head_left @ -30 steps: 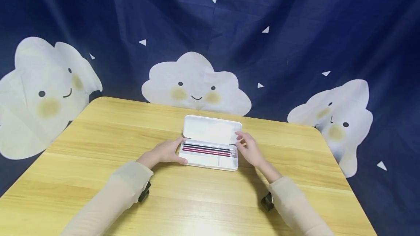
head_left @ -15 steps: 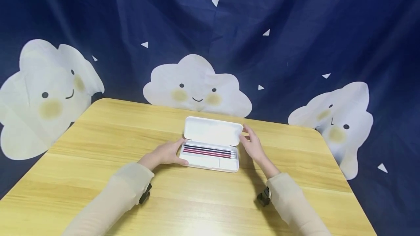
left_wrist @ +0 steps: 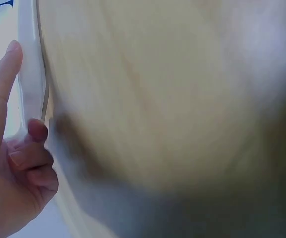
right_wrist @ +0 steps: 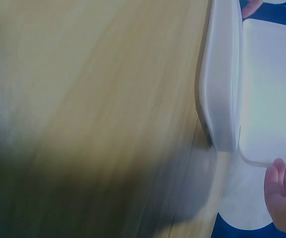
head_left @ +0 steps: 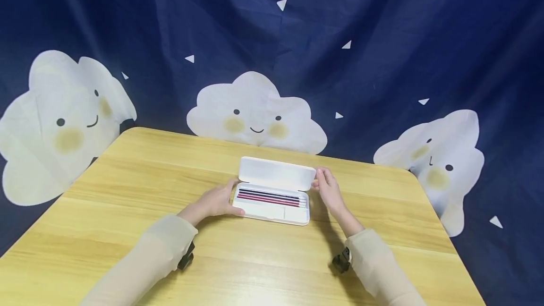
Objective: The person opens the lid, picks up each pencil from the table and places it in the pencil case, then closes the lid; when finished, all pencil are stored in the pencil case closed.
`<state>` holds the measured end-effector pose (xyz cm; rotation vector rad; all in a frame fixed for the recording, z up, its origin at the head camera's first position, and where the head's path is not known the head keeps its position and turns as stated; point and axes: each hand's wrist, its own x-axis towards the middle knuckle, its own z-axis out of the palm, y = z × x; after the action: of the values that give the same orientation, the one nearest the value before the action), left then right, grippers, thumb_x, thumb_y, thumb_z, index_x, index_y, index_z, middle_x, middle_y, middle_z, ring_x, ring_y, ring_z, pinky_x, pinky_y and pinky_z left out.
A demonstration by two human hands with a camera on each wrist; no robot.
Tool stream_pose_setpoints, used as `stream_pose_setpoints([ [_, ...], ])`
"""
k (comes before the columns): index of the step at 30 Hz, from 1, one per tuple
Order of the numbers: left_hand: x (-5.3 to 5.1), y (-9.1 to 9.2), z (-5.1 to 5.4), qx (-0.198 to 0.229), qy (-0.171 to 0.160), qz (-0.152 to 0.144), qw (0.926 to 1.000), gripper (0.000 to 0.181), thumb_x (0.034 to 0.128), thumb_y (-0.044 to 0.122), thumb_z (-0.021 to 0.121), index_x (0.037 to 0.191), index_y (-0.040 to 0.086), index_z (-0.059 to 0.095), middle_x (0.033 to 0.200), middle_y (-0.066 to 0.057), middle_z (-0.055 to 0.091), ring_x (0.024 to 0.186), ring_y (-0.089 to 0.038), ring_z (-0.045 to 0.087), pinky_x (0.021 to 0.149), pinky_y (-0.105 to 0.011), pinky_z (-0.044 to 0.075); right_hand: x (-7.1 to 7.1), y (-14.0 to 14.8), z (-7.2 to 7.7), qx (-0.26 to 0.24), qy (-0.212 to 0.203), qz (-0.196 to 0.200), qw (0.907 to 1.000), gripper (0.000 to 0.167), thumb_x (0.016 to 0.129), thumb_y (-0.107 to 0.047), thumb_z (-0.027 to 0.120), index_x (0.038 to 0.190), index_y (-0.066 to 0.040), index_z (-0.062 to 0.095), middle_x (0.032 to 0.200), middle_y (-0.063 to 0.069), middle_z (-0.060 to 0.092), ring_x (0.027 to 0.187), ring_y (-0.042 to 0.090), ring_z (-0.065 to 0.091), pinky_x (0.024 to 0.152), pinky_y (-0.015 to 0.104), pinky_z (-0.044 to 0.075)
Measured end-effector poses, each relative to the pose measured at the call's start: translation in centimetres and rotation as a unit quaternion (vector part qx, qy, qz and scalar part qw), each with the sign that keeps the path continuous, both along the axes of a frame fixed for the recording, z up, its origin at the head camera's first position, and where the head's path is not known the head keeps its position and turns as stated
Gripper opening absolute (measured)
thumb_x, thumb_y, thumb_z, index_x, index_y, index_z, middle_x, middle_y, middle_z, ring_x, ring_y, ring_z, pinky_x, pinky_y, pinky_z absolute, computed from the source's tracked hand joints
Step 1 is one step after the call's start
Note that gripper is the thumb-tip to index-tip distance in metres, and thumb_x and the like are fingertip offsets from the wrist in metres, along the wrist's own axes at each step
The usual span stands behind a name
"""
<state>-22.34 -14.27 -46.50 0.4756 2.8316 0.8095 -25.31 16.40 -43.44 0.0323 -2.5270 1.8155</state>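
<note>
In the head view a white pencil case (head_left: 261,210) lies on the wooden table with its hinged lid (head_left: 276,172) raised and leaning. Several dark and red pencils (head_left: 267,196) lie side by side in its rear compartment. My left hand (head_left: 214,200) grips the left end of the case, thumb at the front corner; the left wrist view shows its curled fingers (left_wrist: 41,171) by the case's edge. My right hand (head_left: 329,190) pinches the right edge of the lid, as the right wrist view also shows with the fingertips (right_wrist: 278,166) at the lid's rim.
The light wooden table (head_left: 148,174) extends around the case on all sides. Behind it hangs a dark blue curtain (head_left: 361,4) printed with white smiling clouds. Dark wrist cameras (head_left: 341,259) sit under both beige sleeves (head_left: 382,263).
My right hand has moved from the case's right end near the hinge to the lid's right edge. The lid has tipped a little forward. My left hand stays at the left end.
</note>
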Motion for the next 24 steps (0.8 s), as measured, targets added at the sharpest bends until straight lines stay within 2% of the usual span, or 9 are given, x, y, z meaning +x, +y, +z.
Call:
stream_pose_setpoints([
  [3,0.3,0.0,-0.2,0.013,0.009,0.016,0.9997,0.112,0.0609,0.053,0.077,0.140,0.000,0.019,0.119,-0.028,0.053,0.100,-0.037,0.056,0.075,-0.048,0.048,0.0,-0.2,-0.1,-0.007,-0.008,-0.022,0.9997,0.029,0.099,-0.022,0.037,0.109,0.002,0.050,0.098,0.018,0.053,0.088,0.036,0.056,0.083,0.045,0.048],
  [6,0.5,0.2,-0.3,0.030,0.017,0.021,0.9992,0.117,0.0611,0.049,0.079,0.142,-0.002,0.011,0.113,-0.024,0.056,0.091,-0.031,0.058,0.069,-0.042,0.049,-0.1,-0.3,-0.2,-0.016,-0.016,-0.039,0.9990,0.024,0.097,-0.018,0.040,0.103,0.002,0.052,0.093,0.016,0.056,0.083,0.034,0.058,0.080,0.043,0.050],
  [8,0.5,0.3,-0.3,0.041,0.024,0.026,0.9985,0.122,0.0598,0.046,0.081,0.143,-0.002,0.005,0.104,-0.017,0.060,0.087,-0.025,0.057,0.068,-0.039,0.048,-0.2,-0.4,-0.3,-0.022,-0.014,-0.042,0.9988,0.024,0.097,-0.017,0.042,0.103,0.003,0.053,0.091,0.015,0.057,0.080,0.033,0.059,0.078,0.041,0.051],
  [13,0.5,0.6,-0.3,0.068,0.038,0.036,0.9963,0.132,0.0563,0.036,0.086,0.142,-0.002,-0.007,0.093,-0.009,0.066,0.095,-0.026,0.057,0.079,-0.043,0.046,-0.2,-0.5,-0.2,-0.029,-0.015,-0.034,0.9989,0.027,0.096,-0.020,0.045,0.103,0.005,0.055,0.085,0.008,0.055,0.073,0.026,0.060,0.073,0.034,0.053],
  [15,0.6,0.7,-0.2,0.077,0.040,0.037,0.9955,0.132,0.0563,0.033,0.086,0.142,-0.001,-0.008,0.092,-0.009,0.067,0.096,-0.026,0.057,0.082,-0.044,0.045,-0.2,-0.4,-0.1,-0.035,-0.028,-0.031,0.9985,0.027,0.096,-0.021,0.046,0.102,0.004,0.054,0.084,0.004,0.053,0.072,0.022,0.060,0.073,0.032,0.053],
  [19,0.8,0.8,-0.1,0.084,0.043,0.039,0.9948,0.130,0.0564,0.030,0.086,0.143,0.001,-0.005,0.086,-0.005,0.064,0.088,-0.022,0.057,0.079,-0.042,0.045,-0.1,0.2,0.3,-0.035,-0.060,0.001,0.9976,0.029,0.095,-0.022,0.046,0.104,0.006,0.052,0.087,0.003,0.054,0.075,0.017,0.059,0.074,0.028,0.052],
  [24,0.8,0.7,-0.2,0.082,0.053,0.031,0.9947,0.122,0.0570,0.029,0.086,0.144,0.003,0.005,0.086,-0.004,0.058,0.081,-0.017,0.053,0.072,-0.035,0.045,0.7,1.4,0.8,0.017,-0.096,0.063,0.9932,0.036,0.096,-0.025,0.045,0.114,0.006,0.051,0.100,0.010,0.057,0.084,0.018,0.056,0.076,0.029,0.048],
])
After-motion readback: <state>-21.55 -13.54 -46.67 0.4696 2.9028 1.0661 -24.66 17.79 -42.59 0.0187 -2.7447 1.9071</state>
